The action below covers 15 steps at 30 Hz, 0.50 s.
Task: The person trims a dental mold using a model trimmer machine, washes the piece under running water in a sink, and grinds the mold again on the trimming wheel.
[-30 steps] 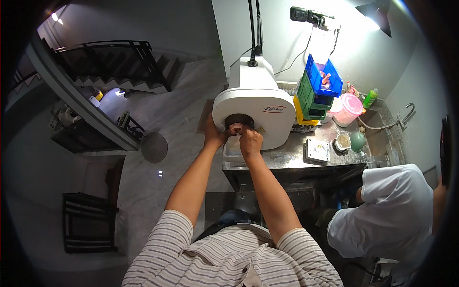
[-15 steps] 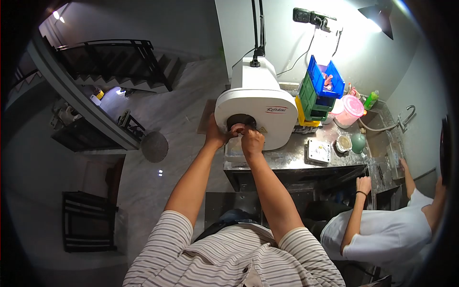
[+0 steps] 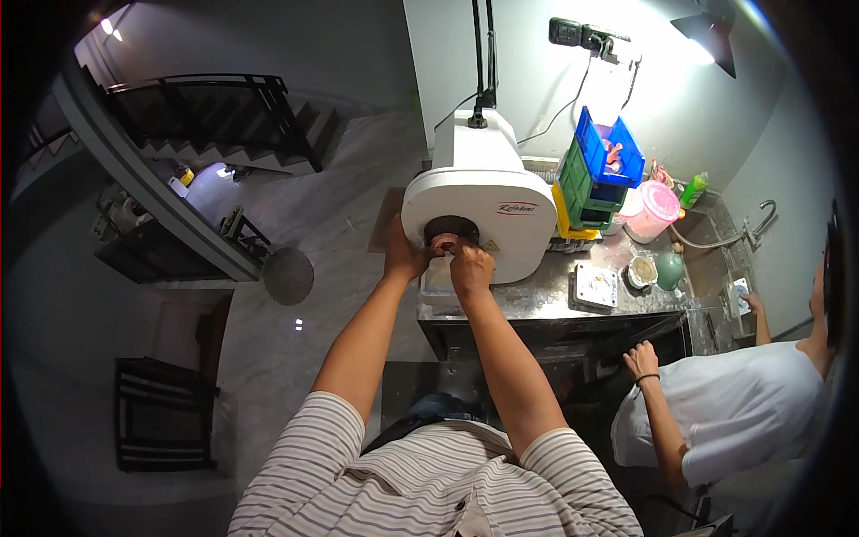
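A white bench machine (image 3: 523, 237) with red and black lettering stands in front of me, a round dark opening in its face. At that opening both my hands hold a small pinkish-brown curved piece (image 3: 444, 242), possibly a dental model. My left hand (image 3: 407, 258) is closed on the piece's left side, its fingertips partly hidden. From the right, my right hand (image 3: 472, 268) grips it with curled fingers. Part of the piece sits inside the opening, and its far side is out of sight. Below the hands is a pale tray-like part (image 3: 438, 282).
Stacked blue, green and yellow bins (image 3: 595, 174) stand right of the machine, near a pink tub (image 3: 653, 210). A white square block (image 3: 596, 286) and a green bowl (image 3: 669, 270) lie on the metal counter (image 3: 555, 309). A co-worker (image 3: 734, 412) stands by the sink (image 3: 702, 246).
My hands and the piece stay at the opening with barely any shift. The co-worker has shifted, with the nearer hand moving left, away from the sink counter.
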### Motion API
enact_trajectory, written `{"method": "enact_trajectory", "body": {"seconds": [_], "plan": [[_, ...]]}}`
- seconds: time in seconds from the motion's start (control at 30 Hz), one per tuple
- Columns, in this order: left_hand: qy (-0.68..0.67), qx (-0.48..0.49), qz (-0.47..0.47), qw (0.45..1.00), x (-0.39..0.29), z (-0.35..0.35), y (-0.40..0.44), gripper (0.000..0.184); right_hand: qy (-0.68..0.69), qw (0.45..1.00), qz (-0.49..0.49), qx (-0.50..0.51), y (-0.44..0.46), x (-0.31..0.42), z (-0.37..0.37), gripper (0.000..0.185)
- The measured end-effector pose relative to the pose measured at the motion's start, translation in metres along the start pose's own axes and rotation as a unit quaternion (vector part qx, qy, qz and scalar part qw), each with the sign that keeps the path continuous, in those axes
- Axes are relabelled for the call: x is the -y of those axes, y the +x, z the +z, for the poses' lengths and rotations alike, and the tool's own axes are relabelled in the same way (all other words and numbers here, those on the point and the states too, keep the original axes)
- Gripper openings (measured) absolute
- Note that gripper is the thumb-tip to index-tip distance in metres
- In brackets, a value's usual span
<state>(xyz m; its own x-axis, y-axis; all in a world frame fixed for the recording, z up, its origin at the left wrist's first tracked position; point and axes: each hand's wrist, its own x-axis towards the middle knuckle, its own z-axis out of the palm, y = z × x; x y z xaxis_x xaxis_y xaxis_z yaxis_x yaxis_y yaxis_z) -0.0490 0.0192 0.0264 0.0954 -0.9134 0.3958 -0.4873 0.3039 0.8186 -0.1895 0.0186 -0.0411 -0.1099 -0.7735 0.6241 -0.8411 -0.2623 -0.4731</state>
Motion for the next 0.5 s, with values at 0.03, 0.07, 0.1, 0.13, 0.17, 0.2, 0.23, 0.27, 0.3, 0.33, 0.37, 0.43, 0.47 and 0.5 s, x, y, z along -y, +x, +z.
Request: {"method": "enact_trajectory", "body": {"seconds": [0.03,0.07,0.1,0.13,0.17,0.2,0.23,0.27,0.3,0.33,0.37,0.43,0.47,0.5], "plan": [[-0.014,-0.007,0.013,1.000,0.0014,0.0006,-0.0002,0.089,0.000,1.000,0.000,0.000,0.0000,0.0000,-0.0005,0.008],[-0.014,-0.007,0.013,1.000,0.0031,0.0011,-0.0004,0.089,-0.004,1.000,0.004,0.003,-0.0003,0.0005,-0.0006,0.009],[-0.009,-0.006,0.009,1.000,0.0008,0.0006,-0.0005,0.089,-0.008,1.000,0.009,0.006,-0.0003,0.0012,-0.0004,0.011],[-0.004,-0.005,0.006,1.000,-0.0011,0.0000,-0.0009,0.089,-0.008,1.000,0.008,0.006,-0.0004,0.0015,-0.0004,0.011],[-0.004,-0.006,0.005,1.000,-0.0018,-0.0005,-0.0009,0.089,-0.001,1.000,0.006,0.002,-0.0004,0.0015,-0.0006,0.011],[0.000,0.000,-0.004,1.000,-0.0015,-0.0005,-0.0006,0.089,0.005,1.000,0.004,-0.002,-0.0009,0.0008,-0.0003,0.012],[0.004,0.006,-0.012,1.000,-0.0013,-0.0005,-0.0004,0.089,0.005,1.000,0.004,-0.001,-0.0013,0.0001,0.0001,0.012],[0.003,0.005,-0.012,1.000,-0.0010,-0.0006,-0.0010,0.089,0.009,1.000,-0.005,-0.002,-0.0017,-0.0006,0.0004,0.011],[-0.005,0.000,-0.004,1.000,0.0000,-0.0004,-0.0014,0.089,0.012,1.000,-0.014,-0.003,-0.0012,0.0002,-0.0009,0.010],[-0.014,-0.004,0.003,1.000,0.0009,0.0000,-0.0014,0.089,0.012,1.000,-0.014,-0.003,-0.0007,0.0012,-0.0022,0.010],[-0.014,-0.005,0.003,1.000,0.0017,0.0004,-0.0013,0.089,0.001,1.000,-0.013,-0.003,-0.0004,0.0024,-0.0034,0.009],[0.002,-0.008,0.000,1.000,0.0040,0.0013,-0.0014,0.089,-0.011,1.000,-0.012,-0.002,-0.0001,0.0034,-0.0043,0.007],[0.001,-0.008,0.000,1.000,0.0051,0.0016,-0.0013,0.089,-0.014,1.000,-0.009,0.003,0.0001,0.0040,-0.0048,0.006],[-0.003,-0.009,-0.006,1.000,0.0057,0.0021,-0.0011,0.089,-0.017,1.000,-0.005,0.008,0.0000,0.0038,-0.0049,0.005]]}}
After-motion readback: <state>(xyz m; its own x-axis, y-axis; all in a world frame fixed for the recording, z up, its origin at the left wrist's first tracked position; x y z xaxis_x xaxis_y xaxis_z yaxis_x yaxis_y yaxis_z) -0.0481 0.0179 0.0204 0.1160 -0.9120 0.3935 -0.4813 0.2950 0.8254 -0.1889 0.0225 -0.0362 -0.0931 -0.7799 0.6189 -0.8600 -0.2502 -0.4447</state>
